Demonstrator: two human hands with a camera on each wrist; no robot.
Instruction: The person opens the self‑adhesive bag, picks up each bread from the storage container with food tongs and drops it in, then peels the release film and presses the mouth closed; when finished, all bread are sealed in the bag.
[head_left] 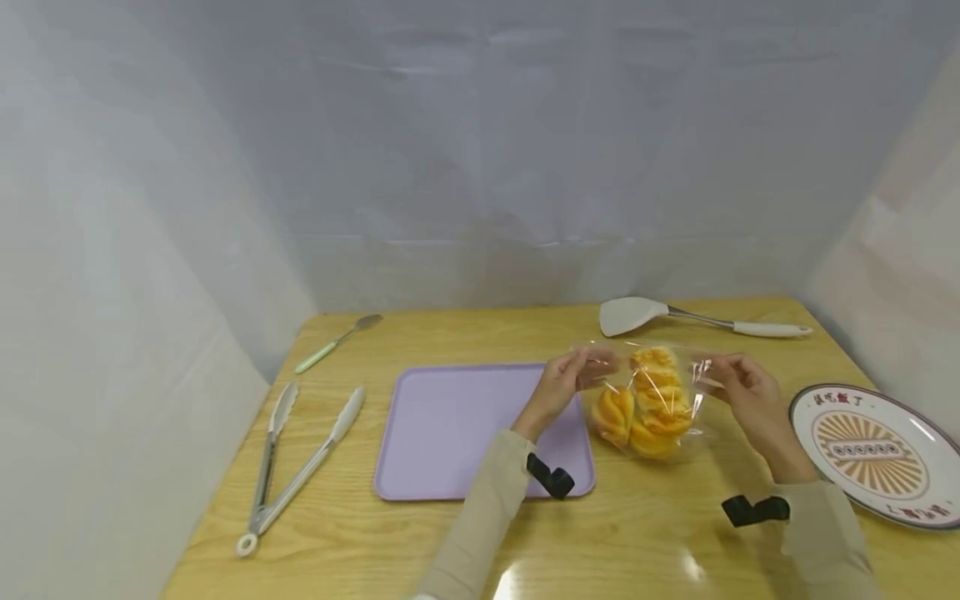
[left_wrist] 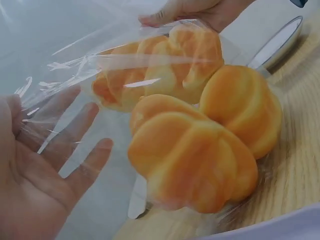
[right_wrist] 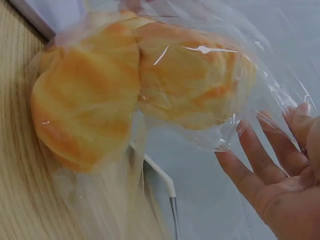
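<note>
Both hands hold up a clear plastic bag (left_wrist: 75,65) containing golden-orange bread rolls (head_left: 660,400). At its left side my left hand (head_left: 562,379) pinches the film between thumb and forefinger, the other fingers spread behind the film in the left wrist view. Opposite, my right hand (head_left: 753,400) pinches the bag's right side, thumb against film in the right wrist view, other fingers stretched out. The rolls sit bunched in the lower part of the bag, over the wooden table (head_left: 637,533). Beside the left hand lies a purple tray (head_left: 465,433), partly covered by the left forearm.
A white-headed spatula (head_left: 633,315) lies along the back edge behind the bag. To the right is a round patterned plate (head_left: 870,454). At the left are spread tongs (head_left: 300,483) and a spoon with a green handle (head_left: 317,357). Pale sheets hang around the table.
</note>
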